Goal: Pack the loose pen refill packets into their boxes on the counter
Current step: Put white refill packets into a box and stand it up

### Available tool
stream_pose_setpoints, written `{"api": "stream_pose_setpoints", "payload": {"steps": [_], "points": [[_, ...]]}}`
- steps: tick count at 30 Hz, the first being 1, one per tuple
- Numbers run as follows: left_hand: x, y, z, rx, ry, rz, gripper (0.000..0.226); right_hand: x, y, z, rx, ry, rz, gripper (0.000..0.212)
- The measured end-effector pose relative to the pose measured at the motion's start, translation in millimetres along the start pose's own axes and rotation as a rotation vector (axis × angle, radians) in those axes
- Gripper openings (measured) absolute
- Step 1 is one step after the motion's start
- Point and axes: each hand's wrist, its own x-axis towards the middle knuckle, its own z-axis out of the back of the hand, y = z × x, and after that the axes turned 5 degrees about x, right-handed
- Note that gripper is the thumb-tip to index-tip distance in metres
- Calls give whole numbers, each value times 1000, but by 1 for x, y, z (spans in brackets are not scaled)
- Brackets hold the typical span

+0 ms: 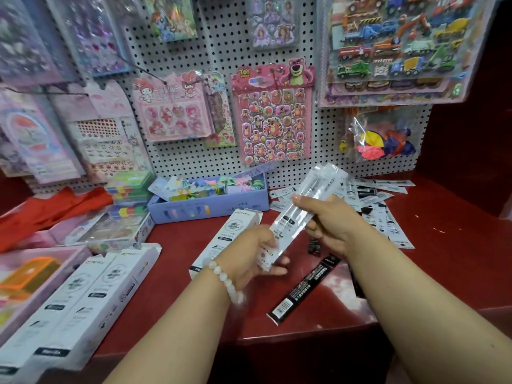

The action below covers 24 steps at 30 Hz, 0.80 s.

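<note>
Both hands hold a stack of clear pen refill packets [303, 214] tilted above the red counter [443, 259]. My left hand [255, 252] grips the stack's lower end; my right hand [331, 221] grips its middle. Just behind my left hand lies a white refill box [235, 231] with its far flap open. A heap of loose white refill packets [376, 200] is spread at the back right of the counter. One black refill packet [304, 291] lies on the counter between my forearms.
Two more white refill boxes [83, 303] lie side by side at the front left. A blue box of coloured items [207, 206] stands at the back. Pink trays [36, 286] sit far left. Sticker sheets hang on the pegboard [221, 51] behind.
</note>
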Motion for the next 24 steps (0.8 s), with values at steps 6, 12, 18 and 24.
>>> {"api": "stream_pose_setpoints", "payload": {"steps": [6,12,18,24], "points": [[6,5,5,-245,-125,21,34,4,-10,-9,-23,41,8,16],[35,2,40,440,-651,-153,21,9,-6,7,-55,-94,34,14],[56,13,77,1246,-619,79,75,18,-14,15,-108,-164,42,10],[51,7,77,1086,-650,-217,80,16,-3,10,59,-177,105,7]]}}
